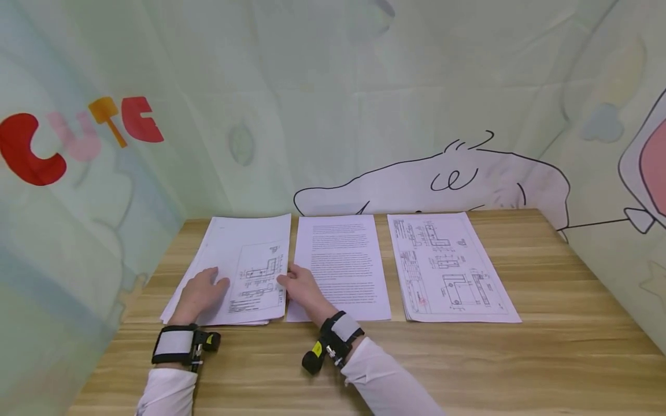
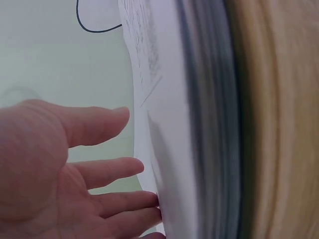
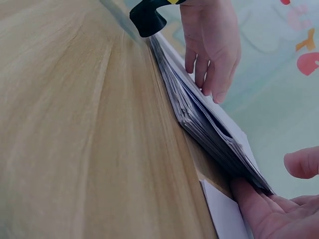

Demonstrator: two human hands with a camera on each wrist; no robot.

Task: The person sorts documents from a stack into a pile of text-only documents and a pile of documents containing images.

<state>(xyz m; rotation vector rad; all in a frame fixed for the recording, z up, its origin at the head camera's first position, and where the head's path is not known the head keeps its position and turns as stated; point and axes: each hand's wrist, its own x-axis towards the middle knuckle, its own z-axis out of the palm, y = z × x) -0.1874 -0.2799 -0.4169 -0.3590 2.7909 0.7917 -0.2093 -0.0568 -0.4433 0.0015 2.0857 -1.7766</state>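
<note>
On the left of the table lies a thick stack of printed sheets, a technical drawing on its top page. My left hand rests on its left side; in the left wrist view the fingers are extended, with some fingertips touching the paper. At the right edge of this stack is my right hand. The right wrist view shows its fingers reaching under the stack's lifted corner, while its thumb stands apart from the paper. Beside it lies a page of printed text, partly covered by the right hand.
A further stack of drawings lies on the right. All the papers sit toward the back of the wooden table. A printed cloth backdrop rises behind and at the sides. Each wrist wears a strapped camera.
</note>
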